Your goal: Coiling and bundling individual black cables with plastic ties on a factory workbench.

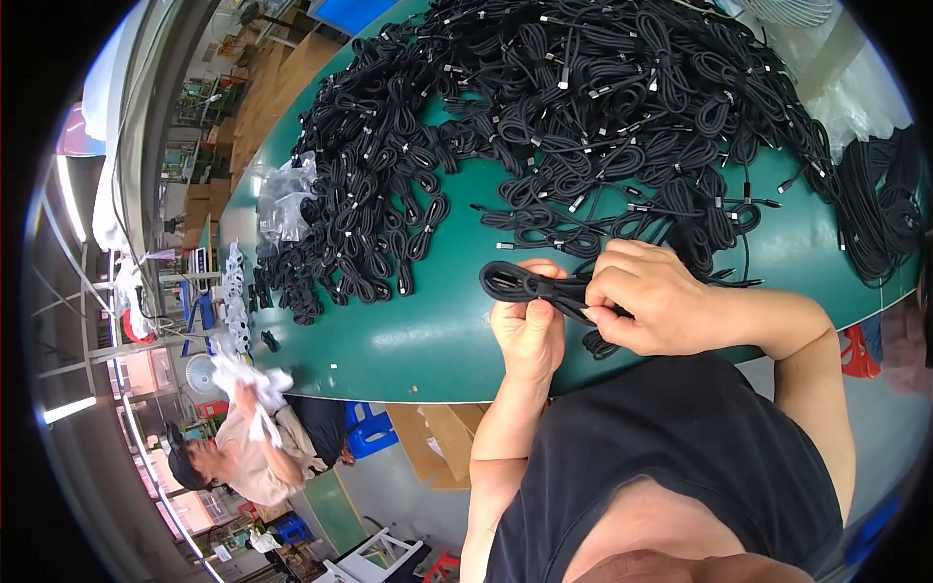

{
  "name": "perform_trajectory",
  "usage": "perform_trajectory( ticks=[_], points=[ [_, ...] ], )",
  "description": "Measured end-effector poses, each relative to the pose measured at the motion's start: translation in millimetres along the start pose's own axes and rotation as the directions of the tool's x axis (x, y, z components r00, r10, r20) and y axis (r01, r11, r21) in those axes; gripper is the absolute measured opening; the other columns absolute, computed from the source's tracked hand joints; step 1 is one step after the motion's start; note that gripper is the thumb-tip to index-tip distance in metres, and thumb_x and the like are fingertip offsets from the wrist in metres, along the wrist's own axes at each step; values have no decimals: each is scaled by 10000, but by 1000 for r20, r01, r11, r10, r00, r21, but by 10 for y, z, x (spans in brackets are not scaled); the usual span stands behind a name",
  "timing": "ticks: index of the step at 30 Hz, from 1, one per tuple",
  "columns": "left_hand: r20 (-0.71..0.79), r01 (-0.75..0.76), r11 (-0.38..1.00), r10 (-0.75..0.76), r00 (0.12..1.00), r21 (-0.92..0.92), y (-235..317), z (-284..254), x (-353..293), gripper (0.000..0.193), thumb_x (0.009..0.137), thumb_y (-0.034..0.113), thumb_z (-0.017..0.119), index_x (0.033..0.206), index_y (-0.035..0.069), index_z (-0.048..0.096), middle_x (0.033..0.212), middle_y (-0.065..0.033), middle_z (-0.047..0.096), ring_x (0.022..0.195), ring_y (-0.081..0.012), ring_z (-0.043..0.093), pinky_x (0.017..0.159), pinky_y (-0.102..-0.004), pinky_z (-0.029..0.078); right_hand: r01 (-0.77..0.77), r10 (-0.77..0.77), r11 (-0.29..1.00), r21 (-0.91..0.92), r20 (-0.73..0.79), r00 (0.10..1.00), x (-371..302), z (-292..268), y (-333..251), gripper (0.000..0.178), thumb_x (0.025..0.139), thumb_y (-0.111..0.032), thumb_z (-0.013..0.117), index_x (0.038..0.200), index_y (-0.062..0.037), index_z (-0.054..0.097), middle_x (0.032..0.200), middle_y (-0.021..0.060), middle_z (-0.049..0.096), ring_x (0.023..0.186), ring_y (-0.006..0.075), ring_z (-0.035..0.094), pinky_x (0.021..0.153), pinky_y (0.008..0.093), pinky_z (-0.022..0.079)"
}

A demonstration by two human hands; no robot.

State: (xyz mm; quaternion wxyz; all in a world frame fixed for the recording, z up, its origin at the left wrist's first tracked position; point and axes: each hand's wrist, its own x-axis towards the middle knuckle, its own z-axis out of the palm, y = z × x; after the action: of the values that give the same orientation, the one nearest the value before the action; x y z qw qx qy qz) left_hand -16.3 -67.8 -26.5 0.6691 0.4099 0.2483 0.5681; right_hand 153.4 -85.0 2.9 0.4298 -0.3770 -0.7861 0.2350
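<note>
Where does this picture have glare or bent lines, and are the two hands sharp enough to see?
Head view: pale glare lies on the green table, near its front edge; head view: the room's lines bend toward the left rim, and the corners are black; head view: left hand, right hand and the black cable they hold look fairly sharp.

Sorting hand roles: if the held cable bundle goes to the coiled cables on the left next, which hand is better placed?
Probably the left hand: it grips the cable bundle near its loop and sits nearer the coiled cables. The right hand, also on the bundle, is farther.
</note>
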Motion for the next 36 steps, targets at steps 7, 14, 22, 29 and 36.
perform_trajectory(
  ticks=[7,14,22,29,36],
  points=[
    [111,90,996,-88,990,-11,-25,-34,-42,371,795,225,667,1032,-28,538,1055,-111,527,944,-174,509,824,-300,417,53,-60,996,-66,-117,991,79,8,-16,184,655,-24,663,752,-57,511,691,48,498,611,221,492,521,334,394],
    [52,75,997,-74,996,-21,-96,-6,-66,343,816,230,640,1033,-15,535,1050,-111,524,934,-182,510,825,-309,420,-33,30,998,-56,-42,999,4,13,13,171,658,-51,670,735,-52,517,701,51,509,651,224,502,558,336,412],
    [171,330,937,-309,936,-113,20,-62,9,497,862,375,528,1081,-68,479,948,-130,549,879,-269,566,811,-371,454,-125,126,992,22,-42,991,182,-241,-1,304,766,-280,643,933,-33,581,812,66,538,785,223,527,644,354,450],
    [371,577,788,-481,795,-216,-14,-49,33,596,887,447,435,1149,-88,412,836,-140,525,632,-258,603,489,-303,500,-343,308,874,345,154,939,240,-182,233,256,845,-94,576,1074,20,548,871,69,524,703,79,537,602,221,451],
    [234,458,885,-464,854,85,-5,-170,-48,499,888,340,503,1180,-59,431,903,-143,572,657,-181,570,505,-245,456,-356,436,602,715,80,896,149,-39,412,229,843,-132,602,1017,12,567,827,67,581,713,77,552,638,224,468]
  ],
)
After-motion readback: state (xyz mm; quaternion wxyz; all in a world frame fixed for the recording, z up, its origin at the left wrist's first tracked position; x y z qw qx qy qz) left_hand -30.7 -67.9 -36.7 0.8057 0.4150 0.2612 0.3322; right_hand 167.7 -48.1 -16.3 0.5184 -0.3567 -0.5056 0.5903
